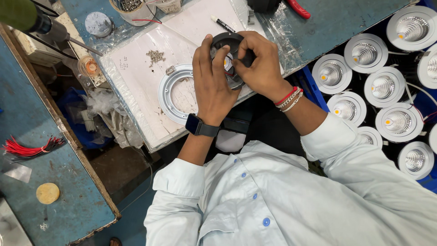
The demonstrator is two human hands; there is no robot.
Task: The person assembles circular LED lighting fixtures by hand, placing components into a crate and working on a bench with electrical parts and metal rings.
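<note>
— Head view: packages, labels?
— None readable; white foam board [136, 68] wrapped in clear film, black marker [222, 23] lying on it.
— Edges, room?
— Crowded: white ring [167, 98] just left, white downlights [366, 52] filling a blue crate right.
— Grip?
— Left hand [210, 84] and right hand [260, 64] both clamped on black round housing [230, 43], open face upward, above board's near edge.

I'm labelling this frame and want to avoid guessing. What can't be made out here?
Head view only:
- Black round housing: the left hand and right hand cover most of it; what the fingertips pinch inside is hidden.
- Small screws on the white board: too small to count.
- Screwdriver: handle blurred, cut by the top-left edge.
- Spotlights: some cut off at the right edge.
</note>
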